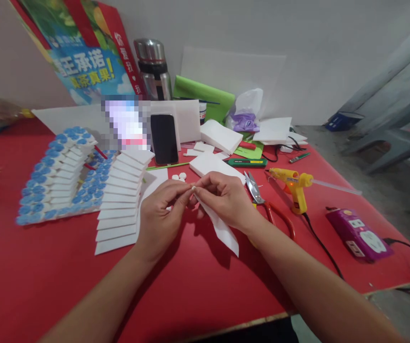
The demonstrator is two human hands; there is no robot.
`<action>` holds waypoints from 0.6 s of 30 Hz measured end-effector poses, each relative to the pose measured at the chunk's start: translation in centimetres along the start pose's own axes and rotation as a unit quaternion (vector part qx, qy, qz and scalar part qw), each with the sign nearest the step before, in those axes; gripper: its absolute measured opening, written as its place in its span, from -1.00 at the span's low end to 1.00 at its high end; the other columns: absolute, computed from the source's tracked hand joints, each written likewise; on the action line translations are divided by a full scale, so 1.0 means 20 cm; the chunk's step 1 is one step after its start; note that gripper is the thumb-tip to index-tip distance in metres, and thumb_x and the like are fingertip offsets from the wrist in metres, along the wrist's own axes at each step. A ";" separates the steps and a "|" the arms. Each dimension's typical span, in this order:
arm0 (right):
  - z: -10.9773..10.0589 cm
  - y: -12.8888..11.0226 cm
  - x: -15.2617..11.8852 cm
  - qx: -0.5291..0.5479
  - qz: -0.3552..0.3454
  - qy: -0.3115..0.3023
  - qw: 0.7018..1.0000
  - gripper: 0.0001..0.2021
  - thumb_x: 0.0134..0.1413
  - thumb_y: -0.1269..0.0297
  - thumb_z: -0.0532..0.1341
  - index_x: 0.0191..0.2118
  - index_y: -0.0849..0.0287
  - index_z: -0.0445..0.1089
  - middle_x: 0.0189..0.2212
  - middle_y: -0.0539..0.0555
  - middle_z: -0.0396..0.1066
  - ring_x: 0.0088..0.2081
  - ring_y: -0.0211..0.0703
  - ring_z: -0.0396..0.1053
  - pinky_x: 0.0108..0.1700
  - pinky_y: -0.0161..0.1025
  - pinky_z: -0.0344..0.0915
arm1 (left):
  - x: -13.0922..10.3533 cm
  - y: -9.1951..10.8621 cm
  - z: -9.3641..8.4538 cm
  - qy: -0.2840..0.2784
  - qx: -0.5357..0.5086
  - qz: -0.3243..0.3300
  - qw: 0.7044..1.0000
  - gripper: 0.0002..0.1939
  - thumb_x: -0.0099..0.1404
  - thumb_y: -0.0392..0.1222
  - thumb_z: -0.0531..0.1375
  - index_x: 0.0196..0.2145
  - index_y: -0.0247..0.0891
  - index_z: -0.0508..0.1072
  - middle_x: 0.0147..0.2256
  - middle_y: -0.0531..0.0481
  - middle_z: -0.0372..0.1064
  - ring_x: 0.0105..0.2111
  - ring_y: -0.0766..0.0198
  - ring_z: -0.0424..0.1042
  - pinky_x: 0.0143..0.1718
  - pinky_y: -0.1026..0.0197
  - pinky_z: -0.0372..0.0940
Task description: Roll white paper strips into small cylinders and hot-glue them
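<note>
While the left hand [162, 215] and right hand [223, 196] pinch fingertips nearly together on a long white paper strip [224, 232] at centre frame, a slackened grip could let its apparently coiled end unwind.

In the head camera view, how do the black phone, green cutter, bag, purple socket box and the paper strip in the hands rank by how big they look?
Largest to smallest:
1. Bag
2. Purple socket box
3. Black phone
4. Paper strip
5. Green cutter
The socket box looks nearer than the phone, so their true order is unsure.
</note>
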State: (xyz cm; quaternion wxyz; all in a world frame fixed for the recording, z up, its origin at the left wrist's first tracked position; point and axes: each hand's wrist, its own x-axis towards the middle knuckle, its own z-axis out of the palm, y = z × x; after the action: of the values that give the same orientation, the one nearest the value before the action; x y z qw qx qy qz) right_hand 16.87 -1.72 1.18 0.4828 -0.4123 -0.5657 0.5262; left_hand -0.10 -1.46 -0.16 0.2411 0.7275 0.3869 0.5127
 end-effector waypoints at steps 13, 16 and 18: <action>-0.07 0.00 0.02 0.033 0.038 -0.108 0.993 -0.81 0.24 0.17 0.31 -0.33 0.14 0.39 -0.52 -0.03 0.53 -0.56 -0.21 0.52 -0.48 -0.29 0.42 | 0.05 -0.02 -0.04 -0.092 -0.160 -0.241 0.953 -0.89 0.31 -0.18 0.34 -0.33 -0.24 0.67 -0.54 0.05 0.49 -0.58 0.31 0.46 -0.49 0.27 0.37; -0.05 0.04 0.02 -0.032 0.011 -0.100 0.994 -0.85 0.29 0.27 0.23 -0.34 0.13 0.38 -0.52 -0.04 0.54 -0.55 -0.24 0.51 -0.44 -0.31 0.40 | 0.04 -0.01 -0.04 -0.090 -0.111 -0.209 0.967 -0.82 0.37 -0.18 0.28 -0.38 -0.23 0.64 -0.55 0.06 0.45 -0.55 0.32 0.45 -0.42 0.25 0.36; -0.02 0.05 0.01 -0.084 -0.022 -0.076 0.993 -0.85 0.30 0.35 0.20 -0.35 0.12 0.37 -0.49 -0.05 0.55 -0.55 -0.27 0.49 -0.42 -0.31 0.38 | 0.04 0.00 -0.03 -0.073 -0.085 -0.184 0.977 -0.76 0.40 -0.20 0.25 -0.42 -0.24 0.61 -0.55 0.06 0.42 -0.52 0.33 0.44 -0.37 0.26 0.35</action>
State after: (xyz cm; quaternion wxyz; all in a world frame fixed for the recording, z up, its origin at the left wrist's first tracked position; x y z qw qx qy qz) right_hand 17.16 -1.32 0.18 0.4135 -0.3974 -0.6517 0.4963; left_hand -0.49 -0.90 0.44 0.4198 0.6562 0.4507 0.4359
